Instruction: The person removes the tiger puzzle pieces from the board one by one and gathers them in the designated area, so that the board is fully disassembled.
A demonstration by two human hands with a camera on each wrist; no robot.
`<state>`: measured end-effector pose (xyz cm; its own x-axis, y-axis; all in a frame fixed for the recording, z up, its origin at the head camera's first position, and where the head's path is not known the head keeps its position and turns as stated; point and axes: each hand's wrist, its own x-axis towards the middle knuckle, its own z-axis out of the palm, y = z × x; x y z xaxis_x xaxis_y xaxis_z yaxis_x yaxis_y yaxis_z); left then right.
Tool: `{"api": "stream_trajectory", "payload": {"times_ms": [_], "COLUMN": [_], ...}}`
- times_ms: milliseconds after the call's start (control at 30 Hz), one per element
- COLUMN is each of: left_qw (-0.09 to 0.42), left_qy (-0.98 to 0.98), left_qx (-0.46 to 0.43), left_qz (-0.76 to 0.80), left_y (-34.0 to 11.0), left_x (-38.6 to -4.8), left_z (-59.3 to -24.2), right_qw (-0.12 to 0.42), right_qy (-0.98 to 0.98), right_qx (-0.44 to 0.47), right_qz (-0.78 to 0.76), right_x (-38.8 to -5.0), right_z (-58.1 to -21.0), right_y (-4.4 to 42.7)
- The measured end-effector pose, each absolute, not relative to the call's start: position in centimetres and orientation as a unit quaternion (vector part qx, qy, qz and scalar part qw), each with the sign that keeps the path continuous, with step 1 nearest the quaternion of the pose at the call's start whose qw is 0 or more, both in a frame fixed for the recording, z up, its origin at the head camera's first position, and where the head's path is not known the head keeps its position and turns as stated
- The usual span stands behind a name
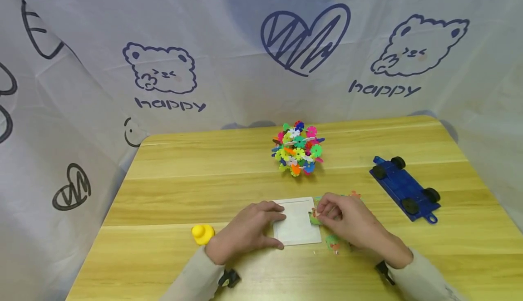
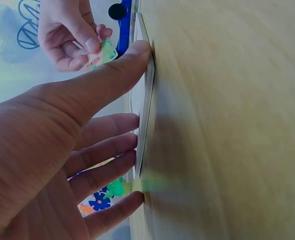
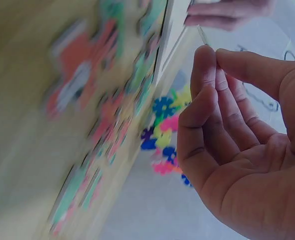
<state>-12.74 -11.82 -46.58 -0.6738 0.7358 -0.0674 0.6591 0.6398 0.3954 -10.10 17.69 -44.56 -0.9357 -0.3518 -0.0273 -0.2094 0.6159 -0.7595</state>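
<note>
A white square puzzle board [image 1: 297, 224] with a thin raised border lies flat on the table. My left hand [image 1: 251, 228] rests at its left side, the thumb on the near corner and the fairly straight fingers touching the edge. Between thumb and fingertips, my right hand [image 1: 347, 217] pinches a small green and orange puzzle piece [image 2: 108, 51] just above the board's right edge. Loose puzzle pieces [image 3: 80, 75] in green and orange lie to the right of the board, partly hidden under the right hand in the head view.
A yellow toy duck [image 1: 203, 234] sits left of the left hand. Behind the board stands a ball of colourful flower-shaped discs [image 1: 298, 149]. A blue toy car chassis [image 1: 404, 187] with black wheels lies at the right. A printed white cloth [image 1: 237, 92] hangs behind the table.
</note>
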Motion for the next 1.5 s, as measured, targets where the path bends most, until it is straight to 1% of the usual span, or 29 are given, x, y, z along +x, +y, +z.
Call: {"api": "stream_trajectory", "payload": {"times_ms": [233, 700, 800, 967, 1200, 1500], "left_qw": [0.103, 0.114, 0.115, 0.116, 0.116, 0.120], "left_qy": [0.899, 0.900, 0.900, 0.900, 0.900, 0.899], "left_qx": [0.390, 0.383, 0.383, 0.383, 0.383, 0.385], "left_qz": [0.170, 0.173, 0.173, 0.172, 0.172, 0.173], "left_y": [-11.9, -11.9, -11.9, -12.0, -12.0, -11.8], "left_x": [-12.7, -12.7, -12.7, -12.7, -12.7, -12.8], "left_z": [-46.4, -46.5, -46.5, -46.4, -46.6, -46.6], "right_qw": [0.044, 0.005, 0.019, 0.063, 0.119, 0.157], "right_qy": [0.903, 0.909, 0.912, 0.919, 0.915, 0.917], "right_qx": [-0.141, -0.138, -0.130, -0.102, -0.095, -0.076], "right_qz": [-0.403, -0.393, -0.389, -0.377, -0.374, -0.360], "right_x": [-10.0, -8.7, -8.3, -7.6, -7.1, -6.7], "right_z": [-44.1, -44.3, -44.5, -44.7, -45.0, -45.6], "right_y": [20.2, 24.0, 24.8, 25.9, 27.1, 28.5]}}
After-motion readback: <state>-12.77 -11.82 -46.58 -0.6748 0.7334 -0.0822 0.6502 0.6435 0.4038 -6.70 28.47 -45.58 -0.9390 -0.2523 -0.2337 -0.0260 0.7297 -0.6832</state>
